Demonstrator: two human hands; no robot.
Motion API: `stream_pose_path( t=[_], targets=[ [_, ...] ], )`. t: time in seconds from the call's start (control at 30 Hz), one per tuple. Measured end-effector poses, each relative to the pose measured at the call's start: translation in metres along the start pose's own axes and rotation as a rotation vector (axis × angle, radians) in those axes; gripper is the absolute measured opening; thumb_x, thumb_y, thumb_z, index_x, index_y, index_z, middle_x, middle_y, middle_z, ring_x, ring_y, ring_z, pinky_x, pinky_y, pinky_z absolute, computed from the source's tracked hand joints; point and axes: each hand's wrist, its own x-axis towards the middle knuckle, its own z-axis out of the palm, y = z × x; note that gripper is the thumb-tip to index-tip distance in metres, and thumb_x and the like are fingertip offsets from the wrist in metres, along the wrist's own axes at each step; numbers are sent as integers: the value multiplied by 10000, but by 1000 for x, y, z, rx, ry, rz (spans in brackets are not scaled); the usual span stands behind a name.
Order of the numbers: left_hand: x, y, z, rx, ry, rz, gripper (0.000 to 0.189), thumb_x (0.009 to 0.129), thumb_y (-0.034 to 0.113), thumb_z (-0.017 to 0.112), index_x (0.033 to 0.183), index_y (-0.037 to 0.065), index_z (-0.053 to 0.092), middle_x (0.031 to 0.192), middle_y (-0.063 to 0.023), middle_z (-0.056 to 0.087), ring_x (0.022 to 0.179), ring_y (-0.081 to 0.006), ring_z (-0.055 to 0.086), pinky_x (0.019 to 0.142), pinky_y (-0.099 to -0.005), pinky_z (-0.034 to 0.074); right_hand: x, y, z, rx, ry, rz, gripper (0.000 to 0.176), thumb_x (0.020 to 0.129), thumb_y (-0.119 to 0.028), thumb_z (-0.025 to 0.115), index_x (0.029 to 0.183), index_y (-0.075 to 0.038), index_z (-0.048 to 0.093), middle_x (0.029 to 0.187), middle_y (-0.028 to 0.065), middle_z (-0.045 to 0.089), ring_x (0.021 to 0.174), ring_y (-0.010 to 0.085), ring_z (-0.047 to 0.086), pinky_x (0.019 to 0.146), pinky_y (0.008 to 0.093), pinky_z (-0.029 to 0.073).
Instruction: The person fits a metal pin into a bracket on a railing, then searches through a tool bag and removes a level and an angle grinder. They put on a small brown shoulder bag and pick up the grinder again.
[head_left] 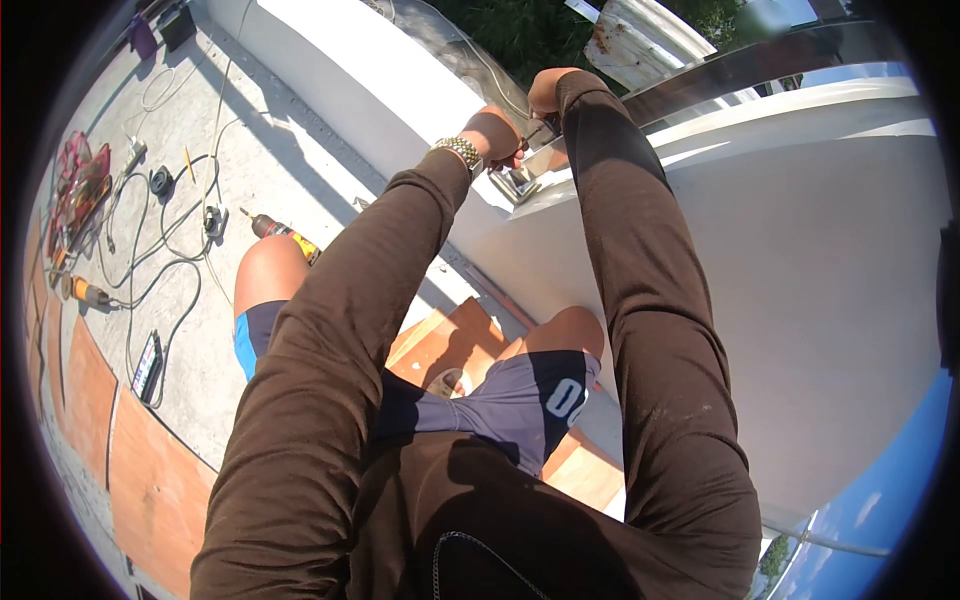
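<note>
Both arms in brown sleeves reach forward to the top of a white wall (590, 195). My left hand (495, 137), with a metal watch (459, 151) on its wrist, is closed round something small and dark that I cannot make out. Close beside it, my right hand (548, 92) is bent over the same spot, its fingers mostly hidden behind the wrist and sleeve. Just below the hands, a shiny metal bracket (516, 184) sits on the wall top, at the end of a dark metal rail (750, 72).
A drill (283, 232) lies by my left knee. Cables, a socket (214, 221), an orange-yellow power tool (88, 291) and a level-like tool (148, 366) lie on the concrete floor. Wooden panels (155, 480) are at lower left. Corrugated metal (640, 45) stands beyond the wall.
</note>
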Motion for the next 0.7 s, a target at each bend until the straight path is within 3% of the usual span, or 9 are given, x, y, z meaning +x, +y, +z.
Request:
stream_pose_path(
  t=[0.07,0.13,0.27,0.37,0.43,0.7],
  targets=[
    [0,2,0,19,7,-6,158,973,27,569,926,-76,679,717,-101,682,556,-162,658,482,-268,525,2,0,1,6,-2,-7,301,898,-154,589,1148,-64,729,1134,159,708,1024,286,688,909,466,513],
    [-7,9,-2,-126,-10,-43,158,984,40,564,938,-65,671,730,-99,685,579,-168,666,518,-265,540,7,-2,2,-36,26,43,331,860,-141,669,1181,-167,747,1098,77,743,927,242,703,832,405,539],
    [10,7,-4,-62,-56,-82,154,992,58,564,929,-40,664,748,-92,693,590,-166,670,551,-288,554,13,1,5,-34,15,42,330,858,-131,663,1175,-157,749,1089,80,744,920,245,707,827,407,541],
    [2,16,-4,-189,-71,-197,156,990,65,569,892,-17,658,730,-79,688,591,-157,670,559,-311,551,12,2,3,8,7,75,336,847,-129,661,1169,-153,751,1079,97,744,919,250,707,829,407,542],
    [-1,18,-3,-54,-90,-174,160,973,77,604,839,4,653,710,-70,682,538,-148,633,526,-326,514,5,2,1,-11,2,4,295,866,-139,601,1115,-59,738,1098,167,716,1005,309,695,897,486,521],
    [11,21,-14,214,-138,-128,196,939,100,666,797,-30,633,664,-87,661,506,-152,604,422,-282,442,0,0,-1,23,-1,15,290,868,-131,585,1103,-59,741,1095,166,716,1003,297,695,891,473,525]
  ],
)
